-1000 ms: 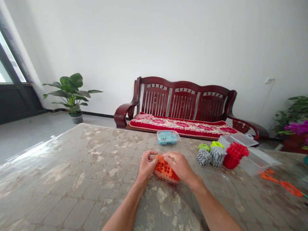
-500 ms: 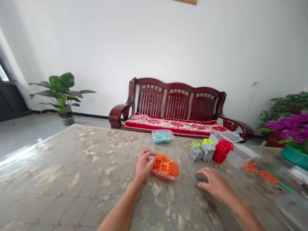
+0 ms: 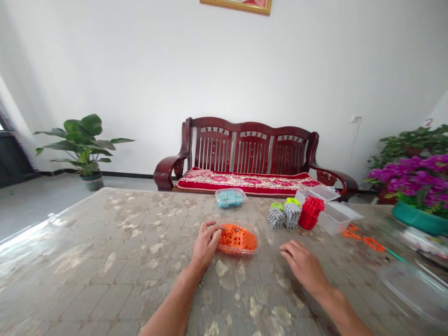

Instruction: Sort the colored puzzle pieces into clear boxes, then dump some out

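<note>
A clear plastic container (image 3: 255, 232) filled with orange building pieces (image 3: 238, 239) stands at the middle of the table. My left hand (image 3: 205, 245) is closed around its left rim, the thumb over the edge. To the right, my right hand (image 3: 301, 262) has its fingers pinched together at the near edge of a clear plastic lid (image 3: 280, 236), which is hard to see against the tablecloth. Behind lies another clear container (image 3: 244, 198) with light blue pieces (image 3: 229, 199). Stacked grey pieces (image 3: 291, 215) with lime green ones on top and a red stack (image 3: 311, 213) stand beyond my right hand.
Translucent boxes (image 3: 338, 218) are behind the red stack. Orange linked pieces (image 3: 374, 243) with a green stick lie to the right, near another clear lid (image 3: 415, 284). Purple flowers in a teal pot (image 3: 418, 218) stand at the far right. A wooden bench (image 3: 250, 144) is behind the table.
My right hand's fingers have gone from spread apart to closed at the clear lid's edge. My left hand stays at the orange pieces' container. The view has shifted slightly right and up.
</note>
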Demonstrator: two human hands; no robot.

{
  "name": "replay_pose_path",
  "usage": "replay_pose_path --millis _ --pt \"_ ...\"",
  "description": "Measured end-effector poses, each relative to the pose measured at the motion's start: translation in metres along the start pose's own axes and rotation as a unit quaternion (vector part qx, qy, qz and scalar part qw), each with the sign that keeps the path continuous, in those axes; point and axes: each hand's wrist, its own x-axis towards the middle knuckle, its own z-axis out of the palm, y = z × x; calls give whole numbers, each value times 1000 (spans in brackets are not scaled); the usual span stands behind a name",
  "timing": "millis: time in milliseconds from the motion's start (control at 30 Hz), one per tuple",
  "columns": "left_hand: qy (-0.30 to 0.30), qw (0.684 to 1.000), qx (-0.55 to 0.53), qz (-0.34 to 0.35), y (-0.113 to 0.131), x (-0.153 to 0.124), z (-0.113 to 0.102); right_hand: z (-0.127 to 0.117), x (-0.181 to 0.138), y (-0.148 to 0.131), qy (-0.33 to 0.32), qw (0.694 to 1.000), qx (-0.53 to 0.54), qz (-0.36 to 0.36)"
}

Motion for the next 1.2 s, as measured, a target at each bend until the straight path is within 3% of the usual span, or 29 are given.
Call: replay_pose_path --millis 200,433,533,700,867,1067,1200 --pt "55 995 -74 -41 -4 2 -6 -9 12 -35 40 997 36 -52" --pt "28 998 -58 -10 -4 1 -5 -2 41 -98 -3 991 21 -130" --pt "26 997 -74 -22 -4 -1 -5 0 54 -110 -4 990 42 -137" --pt "-10 994 -103 -22 -4 -2 -3 4 69 -98 50 995 41 -80" --pt "-34 993 -111 0 -5 0 1 18 80 -87 -13 994 -5 -108" --pt "-45 990 -129 -31 -6 2 1 26 92 -78 -95 991 -1 -95" --pt "-54 988 -136 -54 -4 6 1 25 78 -77 -67 995 -12 -73"
